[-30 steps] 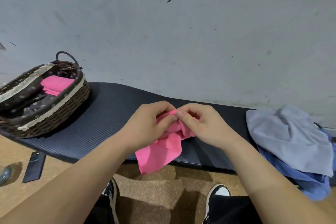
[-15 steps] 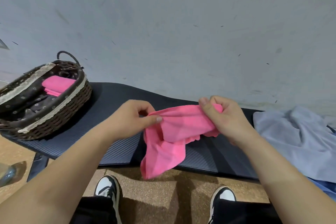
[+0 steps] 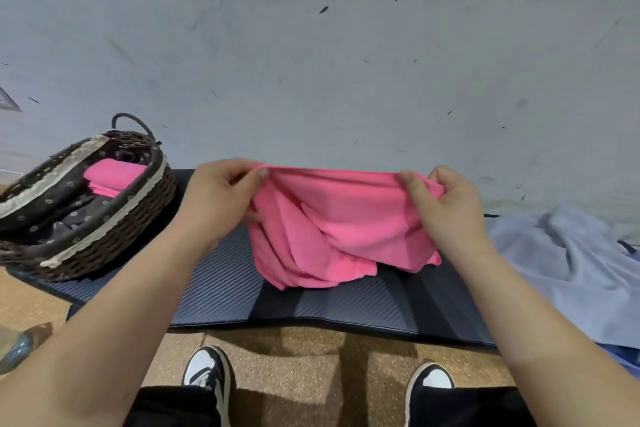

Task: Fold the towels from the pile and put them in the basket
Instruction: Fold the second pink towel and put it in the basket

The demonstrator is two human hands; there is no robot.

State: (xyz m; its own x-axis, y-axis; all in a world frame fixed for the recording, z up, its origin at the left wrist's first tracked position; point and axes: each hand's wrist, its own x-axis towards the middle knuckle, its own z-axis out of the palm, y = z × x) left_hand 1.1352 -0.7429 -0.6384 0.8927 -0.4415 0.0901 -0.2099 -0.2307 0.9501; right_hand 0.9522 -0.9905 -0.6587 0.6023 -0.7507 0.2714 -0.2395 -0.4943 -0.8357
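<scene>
The pink towel is held up over the middle of the mat. Its top edge is pulled taut and level, with the long axis running left to right along the mat's length. The soft, fleecy cloth hangs from that edge in loose diagonal folds, and the bunched lower end rests on the mat.

The left hand pinches the top left corner, thumb on the near side and fingers curled behind. The right hand pinches the top right corner the same way. The hands are well apart, and both forearms reach forward, bare.

The mat is dark and finely ribbed, and lies flat on a speckled tan floor.

At the mat's left end stands an oval woven wicker basket with a lace-trimmed, dark flowered lining and a loop handle. A folded pink towel lies inside it.

At the mat's right end lies a rumpled pile of grey towels, with blue cloth showing beneath.
</scene>
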